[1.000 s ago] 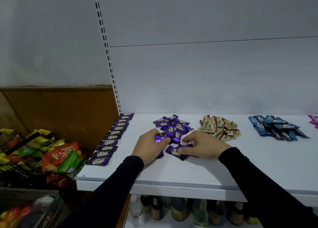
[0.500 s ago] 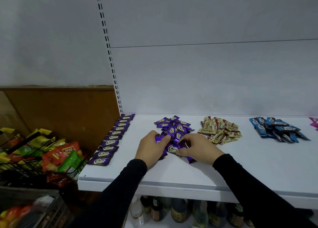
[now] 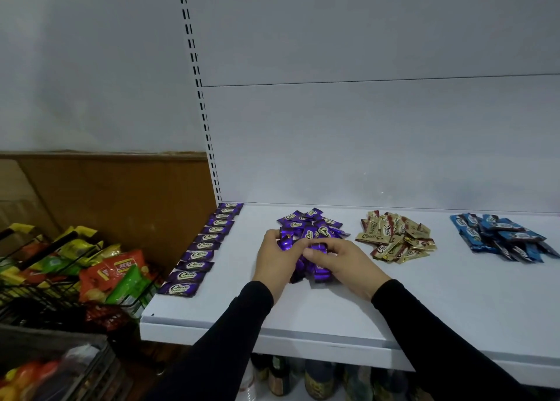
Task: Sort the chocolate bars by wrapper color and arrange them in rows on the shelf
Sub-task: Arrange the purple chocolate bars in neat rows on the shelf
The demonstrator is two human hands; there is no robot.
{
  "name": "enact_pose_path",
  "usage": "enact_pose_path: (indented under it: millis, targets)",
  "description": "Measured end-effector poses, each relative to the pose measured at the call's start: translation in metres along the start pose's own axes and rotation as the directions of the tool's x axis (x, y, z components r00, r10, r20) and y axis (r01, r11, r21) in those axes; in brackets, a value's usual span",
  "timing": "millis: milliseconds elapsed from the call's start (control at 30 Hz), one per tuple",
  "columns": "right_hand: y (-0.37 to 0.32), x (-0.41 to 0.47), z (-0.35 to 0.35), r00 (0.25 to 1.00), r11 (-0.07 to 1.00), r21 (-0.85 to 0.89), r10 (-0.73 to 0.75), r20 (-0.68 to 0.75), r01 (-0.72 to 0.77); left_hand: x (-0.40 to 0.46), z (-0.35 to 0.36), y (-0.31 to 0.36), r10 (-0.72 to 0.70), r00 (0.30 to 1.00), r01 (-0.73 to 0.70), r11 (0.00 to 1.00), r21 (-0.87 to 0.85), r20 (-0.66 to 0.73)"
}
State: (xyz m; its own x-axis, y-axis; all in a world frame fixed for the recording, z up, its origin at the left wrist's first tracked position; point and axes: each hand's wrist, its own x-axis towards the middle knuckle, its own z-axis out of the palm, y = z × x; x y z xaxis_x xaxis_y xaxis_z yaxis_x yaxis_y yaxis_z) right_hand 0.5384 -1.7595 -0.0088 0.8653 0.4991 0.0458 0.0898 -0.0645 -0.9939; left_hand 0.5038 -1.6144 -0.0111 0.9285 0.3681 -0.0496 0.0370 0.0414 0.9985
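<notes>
Your left hand (image 3: 274,259) has its grip curled around a small bunch of purple bars (image 3: 316,269), thumb up top at about 12 o'clock and fingers wrapped in from the left. Your right hand (image 3: 339,258) meets it from the 3 o'clock side, fingertips pinching the same bunch, with one bar lying across its fingers. Both grips are closed on those wrappers; how many bars sit between them you cannot tell, since the fingers hide most of the bunch. Both wrists lie low over the shelf (image 3: 424,303), backs of the hands turned up, black sleeves (image 3: 439,334) coming in from 6 o'clock and converging toward the middle.

The bunch sits at the near edge of the loose purple pile (image 3: 312,226), which lies just beyond your hands at 12 o'clock. At 9 o'clock, along the left edge of the shelf, a finished purple row (image 3: 206,246) runs from front to back, each bar just beside the next. At 2 o'clock lies the gold pile (image 3: 397,237), unsorted and heaped. Farther out at 3 o'clock is the blue pile (image 3: 500,237), well apart from your hands.

Off the shelf at 8 o'clock, a wire basket (image 3: 60,297) holds snack bags (image 3: 115,273). Bottles (image 3: 318,379) stand on the level below.
</notes>
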Motion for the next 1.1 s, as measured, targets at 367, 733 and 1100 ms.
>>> enact_pose_path:
  millis: [367,733,1100]
  targets:
    - [-0.005,-0.005,0.012,0.98,0.976,-0.167,-0.159,-0.121,0.138,-0.002,-0.043,0.02,0.025,0.978,-0.027,1.0,-0.004,-0.206]
    - [-0.003,-0.025,0.036,0.982,0.849,-0.494,-0.164,0.092,0.188,-0.036,-0.111,0.037,0.149,0.937,-0.16,0.987,-0.007,-0.316]
    - [-0.008,-0.026,0.075,0.971,0.62,-0.769,-0.24,0.001,0.155,-0.073,-0.187,0.033,0.118,0.85,-0.202,0.973,-0.11,-0.513]
